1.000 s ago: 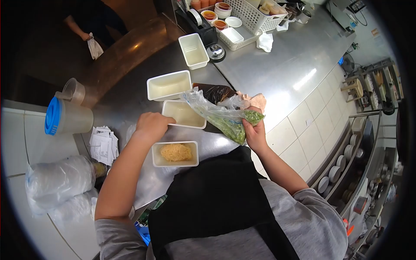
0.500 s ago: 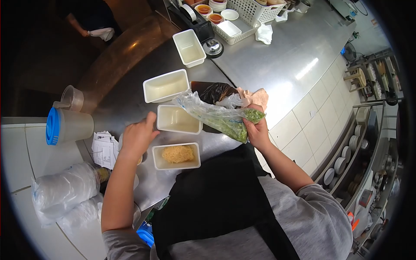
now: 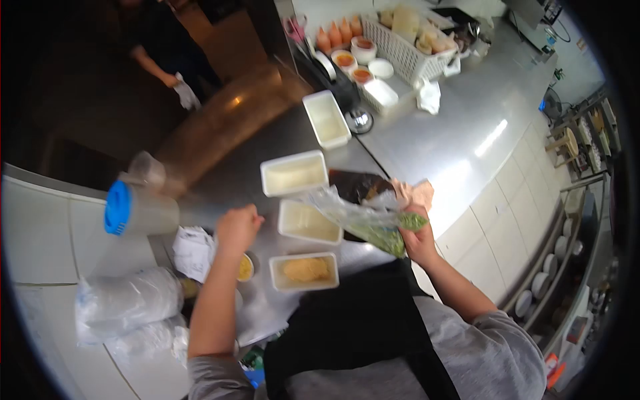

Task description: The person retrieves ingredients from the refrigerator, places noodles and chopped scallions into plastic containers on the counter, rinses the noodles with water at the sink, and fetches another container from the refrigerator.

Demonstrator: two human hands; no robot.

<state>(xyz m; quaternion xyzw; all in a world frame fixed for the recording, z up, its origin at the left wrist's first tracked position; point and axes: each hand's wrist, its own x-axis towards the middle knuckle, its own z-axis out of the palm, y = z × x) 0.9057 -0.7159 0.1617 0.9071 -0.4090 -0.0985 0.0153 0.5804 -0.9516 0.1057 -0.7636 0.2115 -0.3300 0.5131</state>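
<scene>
My right hand (image 3: 418, 235) is closed on a clear plastic bag of chopped greens (image 3: 383, 235), which lies slanting toward the middle white tub (image 3: 311, 221). To the left of that tub, my left hand (image 3: 239, 229) is raised with its fingers curled; whether anything is between them is too small to make out. Nearest my apron stands a white tub with a tan shredded heap (image 3: 307, 269) in it. Two more white tubs (image 3: 294, 173) (image 3: 327, 119) with nothing visible inside stand farther back.
A blue-lidded pitcher (image 3: 153, 209), papers (image 3: 194, 253) and a small cup of yellow bits (image 3: 245, 267) are at the left. A bell (image 3: 360, 121) and a white basket (image 3: 407, 50) stand farther back. Another person (image 3: 175, 50) holds a cloth beyond the counter.
My left hand has left the middle tub's rim and moved left, its fingers now curled. The bag remains in my right hand. The view has shifted, and the yellow cup shows more.
</scene>
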